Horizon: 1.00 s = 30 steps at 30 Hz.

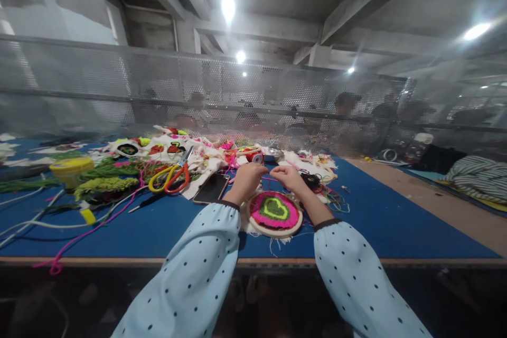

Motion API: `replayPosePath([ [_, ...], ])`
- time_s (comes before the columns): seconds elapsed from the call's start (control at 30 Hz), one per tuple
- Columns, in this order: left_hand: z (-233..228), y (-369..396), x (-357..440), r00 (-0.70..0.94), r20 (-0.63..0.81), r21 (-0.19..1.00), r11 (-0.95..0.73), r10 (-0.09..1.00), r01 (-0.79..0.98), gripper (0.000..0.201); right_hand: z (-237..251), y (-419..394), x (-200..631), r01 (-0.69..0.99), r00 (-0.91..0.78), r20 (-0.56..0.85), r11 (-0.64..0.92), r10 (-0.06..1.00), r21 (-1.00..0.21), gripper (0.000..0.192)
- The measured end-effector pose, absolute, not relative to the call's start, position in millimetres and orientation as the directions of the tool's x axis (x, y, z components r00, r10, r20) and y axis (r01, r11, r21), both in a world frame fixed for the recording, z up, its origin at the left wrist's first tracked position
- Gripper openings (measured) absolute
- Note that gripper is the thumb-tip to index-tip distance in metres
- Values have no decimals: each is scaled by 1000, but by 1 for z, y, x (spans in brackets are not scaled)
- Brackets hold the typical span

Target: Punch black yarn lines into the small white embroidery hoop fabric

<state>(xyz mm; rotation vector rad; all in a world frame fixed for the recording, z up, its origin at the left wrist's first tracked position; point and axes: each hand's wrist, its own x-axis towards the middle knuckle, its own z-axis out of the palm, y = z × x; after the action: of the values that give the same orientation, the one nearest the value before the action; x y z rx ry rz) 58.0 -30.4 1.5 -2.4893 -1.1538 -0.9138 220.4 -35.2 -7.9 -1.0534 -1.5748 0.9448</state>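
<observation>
Both hands are raised over the table, just behind an embroidery hoop (pixel 276 210) with a green and yellow heart on pink. My left hand (pixel 250 178) has its thumb and fingers pinched together; whatever lies in the pinch is too small to make out. Close beside it, my right hand (pixel 291 177) is pinched in the same way, its fingertips pointing at the left ones. Between the two sets of fingertips there is a narrow gap. The hoop lies flat on the blue tabletop (pixel 380 211), touching neither set of fingertips.
Left of my hands lie a phone (pixel 212 188), orange and yellow scissors (pixel 170 177) and green yarn (pixel 106 188). A yellow tub (pixel 71 170) stands farther left. Stitched cloth pieces (pixel 158 149) are heaped behind. A perforated metal screen (pixel 237 95) closes the back; people sit beyond it.
</observation>
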Motion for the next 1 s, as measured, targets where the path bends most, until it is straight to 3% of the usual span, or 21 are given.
replayPosePath([
  [0.13,4,-26,55,582,620,-1,-741,527,672,23,-9,-32,225,246,-141,308,335,941,-910,23],
  [0.3,3,-25,56,541,610,145,-753,579,642,26,-13,-26,231,215,-186,240,278,953,-936,26],
  [0.47,-3,-26,57,473,619,208,-713,626,670,26,-17,-25,229,179,-186,275,308,943,-934,28],
  [0.8,-8,-27,60,445,591,127,-623,673,772,34,-15,-30,223,175,-93,256,269,962,-947,27],
  [1.0,-10,-26,62,473,564,94,-622,677,777,28,-15,-33,217,243,-187,370,408,910,-880,25],
])
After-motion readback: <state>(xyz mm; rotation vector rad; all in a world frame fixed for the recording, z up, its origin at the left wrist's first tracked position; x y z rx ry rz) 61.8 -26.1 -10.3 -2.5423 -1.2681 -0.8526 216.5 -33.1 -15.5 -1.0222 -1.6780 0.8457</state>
